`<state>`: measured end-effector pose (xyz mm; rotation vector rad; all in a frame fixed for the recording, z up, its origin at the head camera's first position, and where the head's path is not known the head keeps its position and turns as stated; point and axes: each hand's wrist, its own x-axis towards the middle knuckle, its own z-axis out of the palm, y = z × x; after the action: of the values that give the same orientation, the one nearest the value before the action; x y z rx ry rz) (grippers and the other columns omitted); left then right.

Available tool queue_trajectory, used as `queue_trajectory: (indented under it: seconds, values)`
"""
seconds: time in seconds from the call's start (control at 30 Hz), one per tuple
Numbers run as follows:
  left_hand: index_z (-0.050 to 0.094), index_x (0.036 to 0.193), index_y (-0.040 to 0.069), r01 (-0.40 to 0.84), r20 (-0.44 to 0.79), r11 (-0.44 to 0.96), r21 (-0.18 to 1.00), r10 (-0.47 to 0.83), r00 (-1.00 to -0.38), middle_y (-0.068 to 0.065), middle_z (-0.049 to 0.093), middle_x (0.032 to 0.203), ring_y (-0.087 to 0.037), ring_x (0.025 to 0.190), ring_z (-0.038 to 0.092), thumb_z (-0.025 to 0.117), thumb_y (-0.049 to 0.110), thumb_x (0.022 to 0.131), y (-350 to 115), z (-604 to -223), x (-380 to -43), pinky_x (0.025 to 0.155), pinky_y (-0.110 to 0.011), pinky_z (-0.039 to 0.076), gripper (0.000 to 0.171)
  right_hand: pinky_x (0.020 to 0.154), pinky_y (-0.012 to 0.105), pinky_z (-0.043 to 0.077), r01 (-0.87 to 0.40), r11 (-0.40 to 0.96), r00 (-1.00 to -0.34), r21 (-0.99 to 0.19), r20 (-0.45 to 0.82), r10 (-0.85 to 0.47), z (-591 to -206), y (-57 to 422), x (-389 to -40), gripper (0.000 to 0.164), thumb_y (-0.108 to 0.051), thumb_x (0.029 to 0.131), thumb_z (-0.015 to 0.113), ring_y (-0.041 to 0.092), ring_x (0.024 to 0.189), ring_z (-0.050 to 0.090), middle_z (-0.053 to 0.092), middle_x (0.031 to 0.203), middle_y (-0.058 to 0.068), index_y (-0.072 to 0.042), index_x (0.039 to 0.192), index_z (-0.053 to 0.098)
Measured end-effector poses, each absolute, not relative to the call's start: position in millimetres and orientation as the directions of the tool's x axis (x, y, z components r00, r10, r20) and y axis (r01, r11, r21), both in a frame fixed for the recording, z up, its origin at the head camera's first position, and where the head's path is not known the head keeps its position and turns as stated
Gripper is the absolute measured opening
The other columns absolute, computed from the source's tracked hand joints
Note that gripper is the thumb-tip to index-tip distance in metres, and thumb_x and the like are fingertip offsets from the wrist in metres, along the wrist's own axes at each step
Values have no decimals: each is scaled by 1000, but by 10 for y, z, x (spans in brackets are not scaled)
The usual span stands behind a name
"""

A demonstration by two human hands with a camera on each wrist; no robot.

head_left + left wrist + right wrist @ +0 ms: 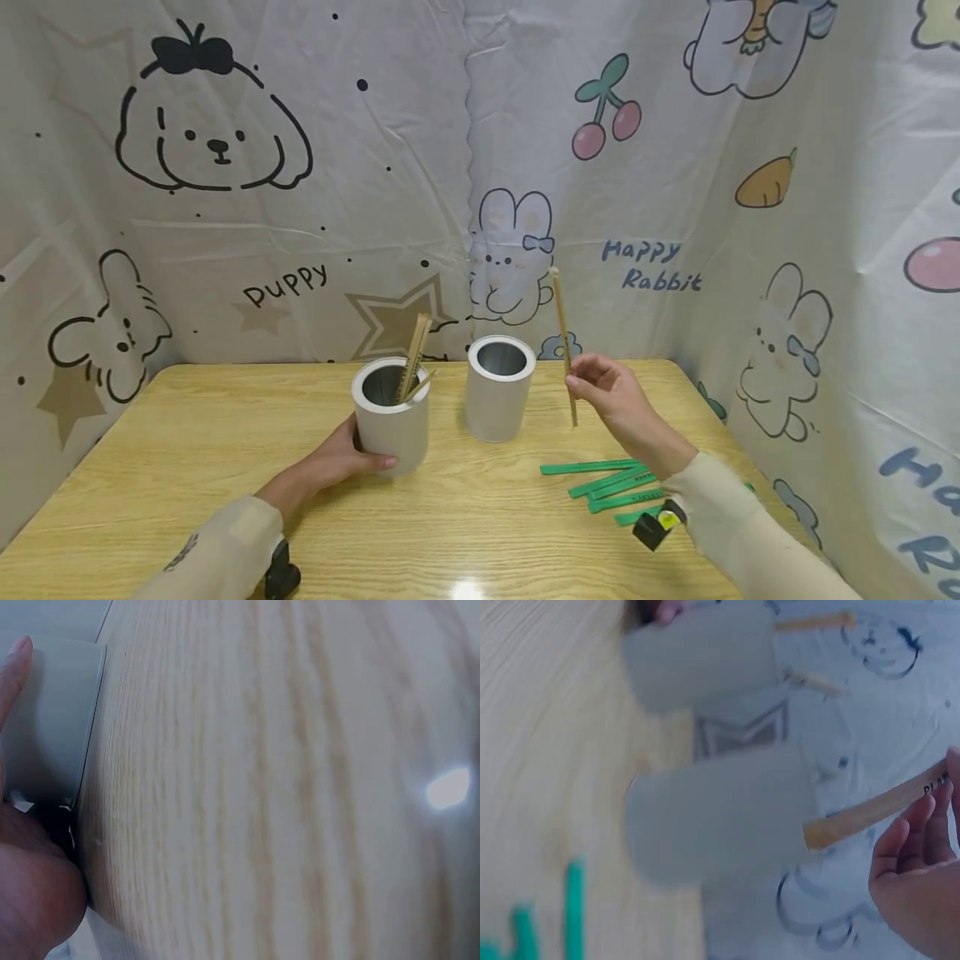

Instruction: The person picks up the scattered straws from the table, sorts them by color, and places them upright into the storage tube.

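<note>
My left hand [341,457] grips the left white cylindrical canister [393,437] low on its side, thumb across the front. Several thin brown sticks [414,354] lean out of its mouth. With thumb and fingers my right hand [611,396] pinches one slim brown stick [562,325], held nearly upright to the right of the second white canister [497,408]. Dark lettering shows on that stick [885,806] in the right wrist view. No stick shows in the second canister's dark opening. In the left wrist view, the gripped canister [56,720] shows at the left edge.
Several green printed strips [588,468] lie on the wooden table [465,525] below my right forearm, partly covered by it. A patterned cloth [405,167] hangs behind the table and along both sides.
</note>
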<state>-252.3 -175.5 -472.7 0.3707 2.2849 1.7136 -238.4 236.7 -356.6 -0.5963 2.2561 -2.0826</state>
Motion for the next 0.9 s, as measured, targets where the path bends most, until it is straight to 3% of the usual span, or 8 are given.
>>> queue_trajectory:
  seconds: [0.17, 0.5, 0.67, 0.9]
  values:
    - [17, 157, -2, 50, -48, 269, 962, 346, -937, -28, 38, 155, -45, 143, 41, 87, 20, 80, -1764, -4712, -2521, 120, -56, 32, 107, 80, 20, 53, -297, -69, -919, -952, 305, -250, -3367, 1889, -2463, 16, -4, 99, 62, 4, 82, 59, 63, 89, -11, -20, 98, 61]
    - [18, 157, 0, 53, -45, 263, 963, 354, -934, -27, 39, 155, -43, 142, 42, 87, 20, 80, -1749, -4725, -2532, 119, -55, 33, 106, 78, 22, 53, -294, -69, -921, -953, 302, -246, -3108, 1115, -2564, 10, 1, 98, 61, 7, 82, 62, 65, 88, -11, -8, 101, 57]
    - [16, 158, 0, 60, -39, 261, 963, 358, -933, -28, 37, 156, -45, 143, 41, 88, 20, 79, -1755, -4746, -2556, 120, -58, 33, 109, 76, 21, 54, -291, -98, -933, -952, 305, -193, -3113, 861, -2725, 12, 3, 97, 61, 2, 79, 64, 66, 84, -12, -9, 98, 58]
    - [15, 158, 1, 59, -43, 261, 964, 368, -929, -27, 37, 156, -45, 143, 41, 87, 22, 80, -1778, -4764, -2560, 119, -58, 33, 108, 81, 31, 58, -262, 7, -937, -965, 253, -241, -3285, 584, -2862, 7, 2, 96, 63, 4, 79, 65, 67, 88, -4, 2, 102, 59]
